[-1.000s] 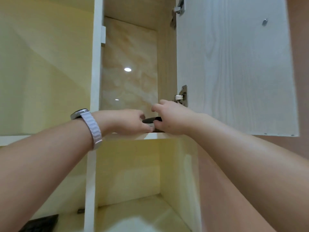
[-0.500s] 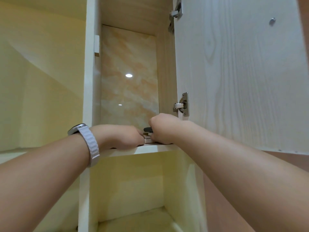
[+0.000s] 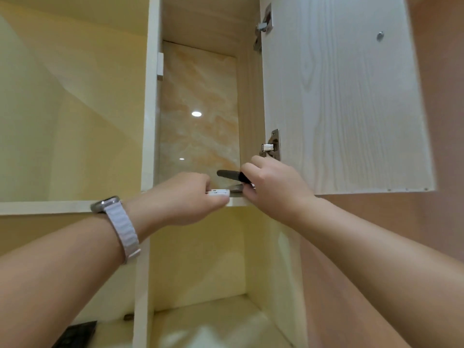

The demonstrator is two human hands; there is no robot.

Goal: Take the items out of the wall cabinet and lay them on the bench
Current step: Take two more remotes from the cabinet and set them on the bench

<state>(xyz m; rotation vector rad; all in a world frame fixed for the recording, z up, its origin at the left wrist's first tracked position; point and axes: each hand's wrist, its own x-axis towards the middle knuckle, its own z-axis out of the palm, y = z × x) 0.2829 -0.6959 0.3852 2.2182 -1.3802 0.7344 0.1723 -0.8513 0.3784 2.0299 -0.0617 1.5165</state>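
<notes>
Both hands are up at the shelf (image 3: 238, 202) of the open wall cabinet, seen from below.

L hand (image 3: 185, 197) is at the shelf's front edge, fingers curled, pinching a flat white item (image 3: 218, 192) between thumb and fingertips. The item is level w/ the shelf edge and pokes out toward the R hand; can't tell if it rests on the shelf or is clear of it.

R hand (image 3: 276, 184) is at the shelf's right end, fingers wrapped round the black end of a slim dark item (image 3: 229, 174). Its greyish rounded tip points left and is held just above the shelf. Under it, on the shelf, lies a grey flat piece (image 3: 236, 188), partly hidden by the R fingers; can't tell what it is.

A watch (image 3: 108, 203) w/ a pale band sits on the L wrist, below and left of the shelf. The cabinet door (image 3: 339, 96) stands open to the right of the shelf, its lower hinge (image 3: 272, 145) just above the R hand. Behind the shelf is a marble-look back panel (image 3: 198, 109). Far below the shelf, at the lower left, the corner of a black object (image 3: 75, 335) shows.
</notes>
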